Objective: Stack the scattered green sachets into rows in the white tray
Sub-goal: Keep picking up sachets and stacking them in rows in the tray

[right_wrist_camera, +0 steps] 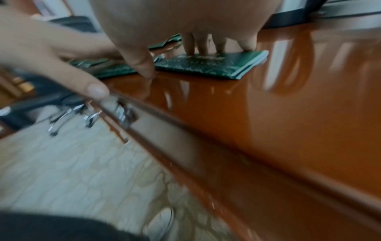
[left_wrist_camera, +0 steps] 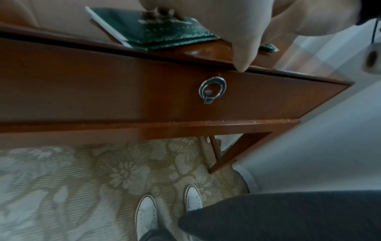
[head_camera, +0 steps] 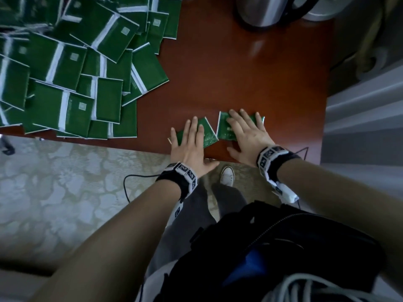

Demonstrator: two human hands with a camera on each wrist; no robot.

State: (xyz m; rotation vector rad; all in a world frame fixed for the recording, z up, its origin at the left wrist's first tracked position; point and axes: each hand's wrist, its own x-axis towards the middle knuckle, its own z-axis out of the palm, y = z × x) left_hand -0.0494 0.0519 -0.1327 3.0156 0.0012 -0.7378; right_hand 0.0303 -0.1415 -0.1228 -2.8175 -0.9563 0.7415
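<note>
A big loose pile of green sachets (head_camera: 72,62) covers the far left of the brown table (head_camera: 239,73). Near the front edge lie two small stacks. My left hand (head_camera: 192,140) rests flat with straight fingers on the left stack (head_camera: 209,136), its thumb (left_wrist_camera: 243,55) at the table's edge. My right hand (head_camera: 246,131) presses flat on the right stack (head_camera: 224,129), fingertips (right_wrist_camera: 190,48) on its top. In the left wrist view the left stack (left_wrist_camera: 160,34) shows under my fingers; in the right wrist view the right stack (right_wrist_camera: 206,66) does. The white tray is not in view.
A shiny metal kettle (head_camera: 261,12) stands at the table's far right. A drawer front with a ring pull (left_wrist_camera: 212,89) runs below the table edge. A pale wall (head_camera: 366,116) is close on the right. Patterned carpet (head_camera: 65,182) and my white shoes (left_wrist_camera: 146,216) are below.
</note>
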